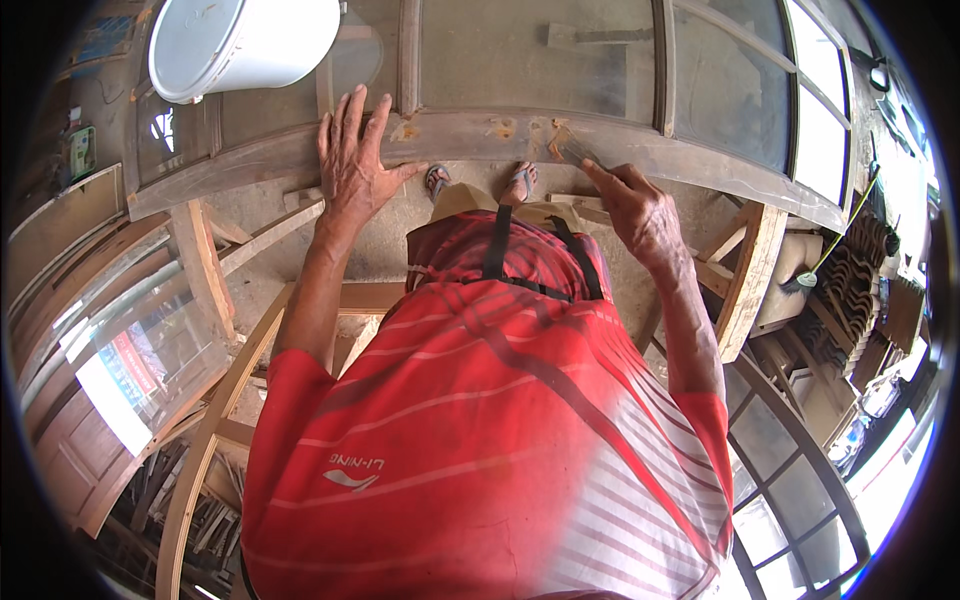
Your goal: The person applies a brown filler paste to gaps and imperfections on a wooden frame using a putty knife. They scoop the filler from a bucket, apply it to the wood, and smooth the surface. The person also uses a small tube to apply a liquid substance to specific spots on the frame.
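Note:
A wooden frame with glass panes, its long near rail [465, 139] lying across in front of me, bears several orange-brown filler patches [504, 129]. My left hand [356, 161] rests on that rail with fingers spread and nothing in it. In my right hand [637, 210] is a thin, flat-bladed scraper [576, 151], the index finger stretched along it. Its handle is hidden by the fingers. The blade's tip meets the rail beside a smear of orange-brown filler [557, 136].
On the glass at upper left is a white plastic bucket [289, 45]. Wooden trestle legs [752, 281] support the frame. Another wooden frame [217, 427] is at my left, and a gridded glazed panel [787, 480] stands behind at right. A feather-duster-like brush [804, 281] hangs at right.

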Tool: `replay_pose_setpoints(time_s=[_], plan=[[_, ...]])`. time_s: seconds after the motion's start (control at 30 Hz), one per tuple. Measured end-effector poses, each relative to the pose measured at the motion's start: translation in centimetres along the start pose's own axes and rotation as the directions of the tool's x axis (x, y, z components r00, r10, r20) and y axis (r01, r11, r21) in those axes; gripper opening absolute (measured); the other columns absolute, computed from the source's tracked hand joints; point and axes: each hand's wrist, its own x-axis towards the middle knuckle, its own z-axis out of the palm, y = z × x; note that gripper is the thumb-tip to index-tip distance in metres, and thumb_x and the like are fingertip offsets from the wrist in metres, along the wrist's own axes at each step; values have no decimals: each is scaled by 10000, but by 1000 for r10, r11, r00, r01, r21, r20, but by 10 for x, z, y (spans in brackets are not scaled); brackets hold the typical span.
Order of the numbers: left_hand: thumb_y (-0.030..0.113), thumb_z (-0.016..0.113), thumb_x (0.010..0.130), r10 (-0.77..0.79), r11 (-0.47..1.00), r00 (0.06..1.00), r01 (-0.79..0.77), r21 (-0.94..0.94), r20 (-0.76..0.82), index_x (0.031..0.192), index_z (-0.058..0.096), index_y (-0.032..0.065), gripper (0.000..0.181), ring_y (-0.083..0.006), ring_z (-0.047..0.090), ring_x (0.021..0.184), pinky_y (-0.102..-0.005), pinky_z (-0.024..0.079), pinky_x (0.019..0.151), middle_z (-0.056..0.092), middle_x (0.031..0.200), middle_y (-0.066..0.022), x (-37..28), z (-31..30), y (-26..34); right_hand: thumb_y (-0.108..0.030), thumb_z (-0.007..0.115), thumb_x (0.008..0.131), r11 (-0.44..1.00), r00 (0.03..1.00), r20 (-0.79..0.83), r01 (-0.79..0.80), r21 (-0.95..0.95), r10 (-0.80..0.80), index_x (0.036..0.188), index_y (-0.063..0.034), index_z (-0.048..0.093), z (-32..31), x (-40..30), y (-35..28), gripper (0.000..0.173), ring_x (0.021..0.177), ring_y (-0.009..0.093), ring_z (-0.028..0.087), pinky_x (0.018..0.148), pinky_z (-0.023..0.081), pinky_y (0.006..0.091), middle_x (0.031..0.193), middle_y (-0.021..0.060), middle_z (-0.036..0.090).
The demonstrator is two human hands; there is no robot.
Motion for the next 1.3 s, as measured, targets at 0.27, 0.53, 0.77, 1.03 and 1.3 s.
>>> replay_pose_setpoints(time_s=[0.27,0.53,0.77,1.03,1.3], plan=[[570,983,681,-1,1000,1000,1,12,9,1638,489,151,1155,-342,330,1613,-597,236,1319,346,1749,-143,1,0,4,-9,709,904,999,999,-24,36,-6,-36,1438,-210,692,1,10,9,571,854,322,763,716,653,446,1150,112,682],[566,982,684,15,1000,1000,-15,9,-18,1640,487,149,1154,-344,342,1608,-594,245,1317,363,1742,-145,2,1,2,2,712,876,997,996,-40,77,-27,-78,1460,-222,672,6,8,22,627,844,341,753,711,652,446,1133,118,657],[562,980,683,-5,1000,1000,5,21,-12,1638,492,151,1148,-342,350,1603,-592,256,1313,365,1743,-139,0,-2,1,-17,722,878,999,999,-5,41,-9,-41,1472,-229,662,-1,3,42,633,840,338,744,731,650,449,1082,105,638],[556,987,678,-17,1000,1000,17,23,-5,1635,501,166,1143,-345,354,1603,-590,259,1311,358,1750,-135,-1,-1,1,-69,675,941,991,991,32,133,-22,-132,1474,-240,665,-8,15,16,560,833,332,742,716,645,450,1065,103,635],[548,987,687,-12,1000,1000,12,19,9,1636,500,167,1133,-348,350,1606,-589,260,1315,356,1752,-134,-1,-1,3,-122,658,994,982,987,43,158,-100,-154,1504,-249,629,2,18,15,527,838,317,752,726,657,433,1100,105,634]])
